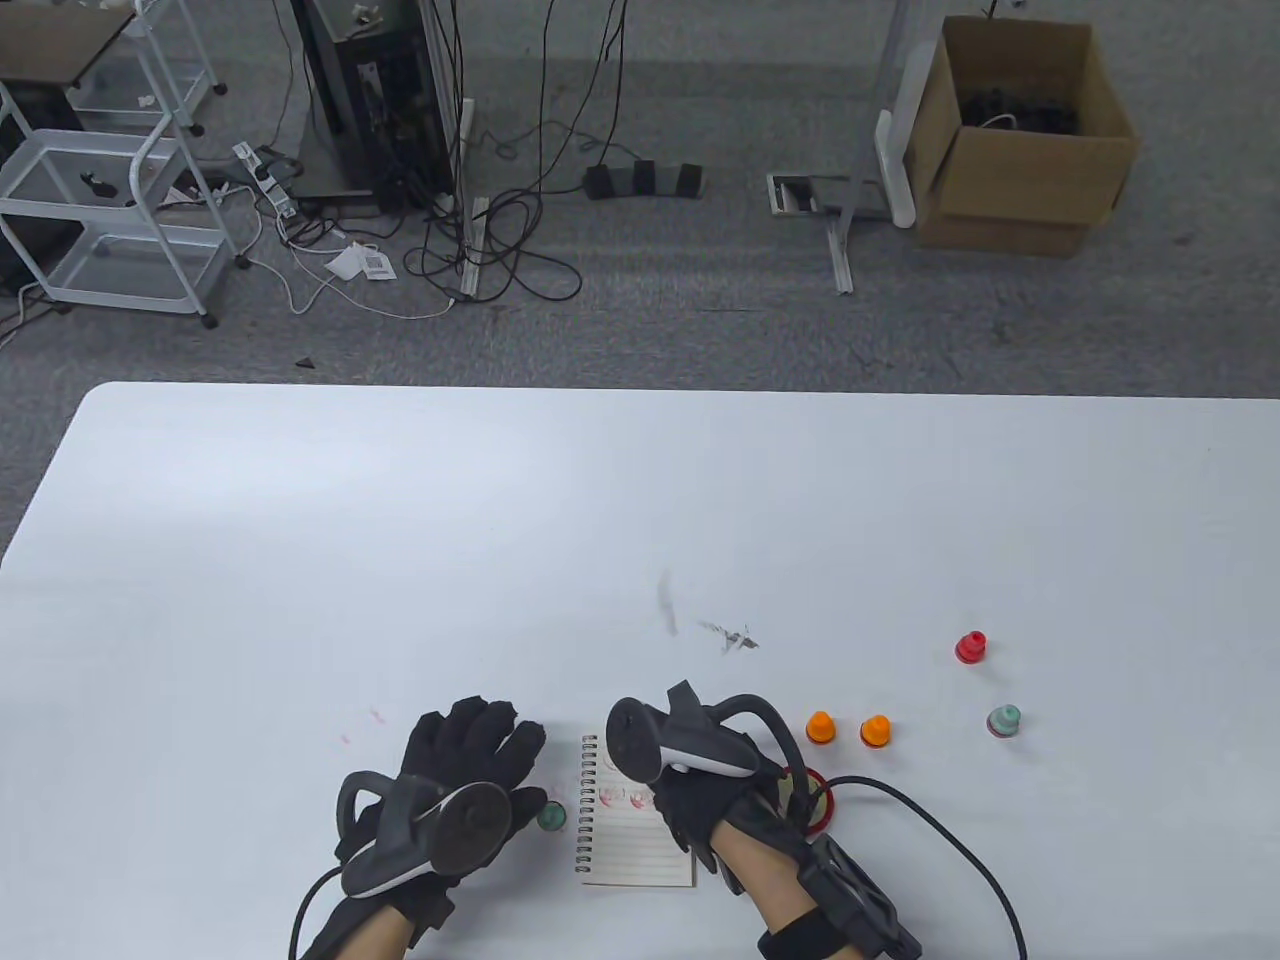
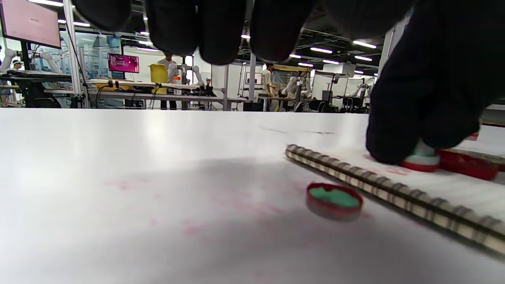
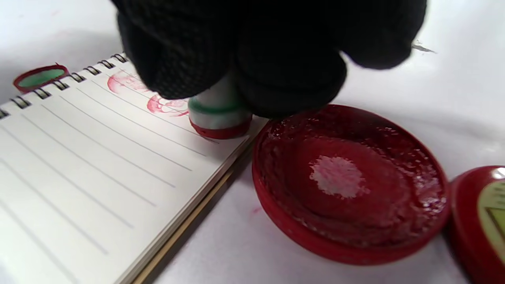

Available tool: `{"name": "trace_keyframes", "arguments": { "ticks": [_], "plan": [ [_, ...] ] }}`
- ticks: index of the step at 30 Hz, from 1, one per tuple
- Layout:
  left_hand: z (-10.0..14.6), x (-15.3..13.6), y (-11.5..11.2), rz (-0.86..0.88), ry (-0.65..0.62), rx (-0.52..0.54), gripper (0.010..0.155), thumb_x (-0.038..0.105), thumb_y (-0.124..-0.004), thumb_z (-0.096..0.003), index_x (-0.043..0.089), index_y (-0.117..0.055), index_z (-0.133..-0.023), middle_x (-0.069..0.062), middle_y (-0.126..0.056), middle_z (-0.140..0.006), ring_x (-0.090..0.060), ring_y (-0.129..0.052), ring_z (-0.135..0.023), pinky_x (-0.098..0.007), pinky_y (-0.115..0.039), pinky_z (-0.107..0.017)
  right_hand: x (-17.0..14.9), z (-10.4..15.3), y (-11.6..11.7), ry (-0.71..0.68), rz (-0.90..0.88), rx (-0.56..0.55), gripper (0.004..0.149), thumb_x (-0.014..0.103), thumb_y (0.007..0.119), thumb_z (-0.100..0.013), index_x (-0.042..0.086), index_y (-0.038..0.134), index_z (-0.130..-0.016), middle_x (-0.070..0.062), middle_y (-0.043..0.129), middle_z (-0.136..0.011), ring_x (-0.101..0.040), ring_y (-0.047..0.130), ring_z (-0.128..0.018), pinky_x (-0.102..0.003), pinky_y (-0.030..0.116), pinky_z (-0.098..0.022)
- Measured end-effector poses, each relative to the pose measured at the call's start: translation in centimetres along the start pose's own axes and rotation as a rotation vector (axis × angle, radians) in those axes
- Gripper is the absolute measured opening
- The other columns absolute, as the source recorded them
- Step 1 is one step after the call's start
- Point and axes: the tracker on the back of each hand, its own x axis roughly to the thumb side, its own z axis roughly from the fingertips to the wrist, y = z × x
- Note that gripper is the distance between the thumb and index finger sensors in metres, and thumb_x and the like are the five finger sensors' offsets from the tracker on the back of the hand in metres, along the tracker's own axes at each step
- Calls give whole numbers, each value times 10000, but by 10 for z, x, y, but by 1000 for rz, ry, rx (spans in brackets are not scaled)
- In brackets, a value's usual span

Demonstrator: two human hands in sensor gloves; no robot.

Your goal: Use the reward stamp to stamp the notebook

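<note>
Here the right hand [image 1: 690,800] pinches a small white, green and red round stamp [image 3: 219,114] in its fingers [image 3: 288,83], pressing it onto the top edge of the lined spiral-bound notebook [image 1: 635,835] on the white bench [image 1: 600,520]; 2 red prints [image 3: 165,104] lie beside it; a round red ink pad [image 3: 347,185] sits at the notebook's 3 o'clock; the left hand [image 1: 460,780] rests flat, fingers released, at its 9 o'clock, near a red cap with green lining [image 2: 334,200].
</note>
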Motion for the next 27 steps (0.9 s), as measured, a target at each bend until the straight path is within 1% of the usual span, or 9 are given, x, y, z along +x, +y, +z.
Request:
{"name": "trace_keyframes", "arguments": {
  "ticks": [7,14,17,23,24,27],
  "plan": [
    [0,0,0,8,-6,5,664,594,-680,-466,349,-656,-1083,-54,-654,-1167,-377,-648,-1099,-638,-578,-809,5,-8,-4,19,48,68,473,281,908,-298,205,916,-765,-132,996,-633,-195,1012,-352,-302,856,-269],
    [0,4,2,-1,-26,17,661,593,-680,-467,350,-658,-1081,-52,-652,-1167,-375,-650,-1098,-638,-580,-808,13,-13,-5,16,128,100,475,286,917,-288,203,912,-755,-131,1007,-621,-194,1019,-334,-295,861,-257],
    [1,5,2,0,-28,18,657,591,-681,-466,346,-668,-1076,-53,-658,-1164,-375,-652,-1096,-637,-583,-806,14,-15,-6,20,134,113,476,286,923,-282,200,910,-750,-134,1011,-612,-195,1022,-326,-294,862,-250],
    [0,9,-2,-10,-48,5,655,590,-680,-467,341,-676,-1072,-49,-664,-1160,-374,-662,-1092,-635,-589,-803,12,-22,-6,28,101,176,480,287,932,-273,191,893,-741,-143,1003,-598,-200,1018,-314,-296,859,-246],
    [0,9,-3,-14,-50,5,654,590,-681,-467,338,-679,-1070,-78,-665,-1157,-374,-666,-1089,-634,-593,-801,12,-23,-6,30,105,184,480,287,933,-272,189,892,-740,-144,1003,-597,-199,1017,-314,-296,859,-246],
    [1,10,-3,-31,-48,0,648,585,-684,-467,337,-685,-1066,-72,-672,-1154,-372,-675,-1085,-633,-600,-798,13,-24,-7,33,109,193,476,290,936,-270,194,893,-734,-142,1005,-595,-198,1018,-312,-294,860,-244]
  ]
}}
